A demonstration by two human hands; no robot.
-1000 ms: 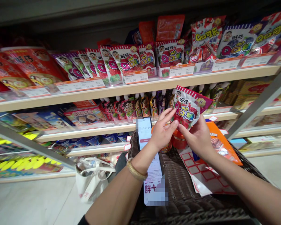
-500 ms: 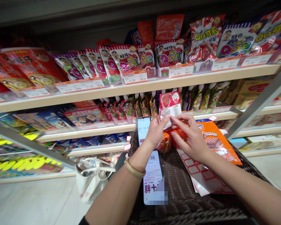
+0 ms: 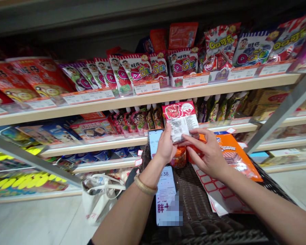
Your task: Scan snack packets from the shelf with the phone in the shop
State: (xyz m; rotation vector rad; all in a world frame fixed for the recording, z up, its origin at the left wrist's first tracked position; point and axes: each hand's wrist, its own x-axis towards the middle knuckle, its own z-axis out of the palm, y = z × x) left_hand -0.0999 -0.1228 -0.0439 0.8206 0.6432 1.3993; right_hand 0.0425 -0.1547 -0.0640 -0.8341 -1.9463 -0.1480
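My left hand [image 3: 167, 146] grips a small red and white candy packet [image 3: 181, 119] by its left side. The packet is held above the basket, its printed back with small text and a barcode facing me. At the packet's lower right edge, the fingers of my right hand [image 3: 206, 151] press against it, thumb lower down. Below the hands, in the dark woven basket [image 3: 191, 194], are orange-lidded jars [image 3: 178, 158], partly hidden, and an orange wafer bag [image 3: 237, 153].
Two phones, an upper one [image 3: 155, 141] and a lower one [image 3: 165, 194], are at the basket's left. A red-patterned white sheet [image 3: 216, 190] lies at right. Ahead, a shelf [image 3: 132, 98] bears gummy candy bags [image 3: 137, 69]. A white tote bag [image 3: 99, 197] stands on the floor.
The candy packet has shifted slightly left and turned, so more of its printed back shows. My left hand has moved slightly lower along its side; my right fingers now lie against its lower edge.
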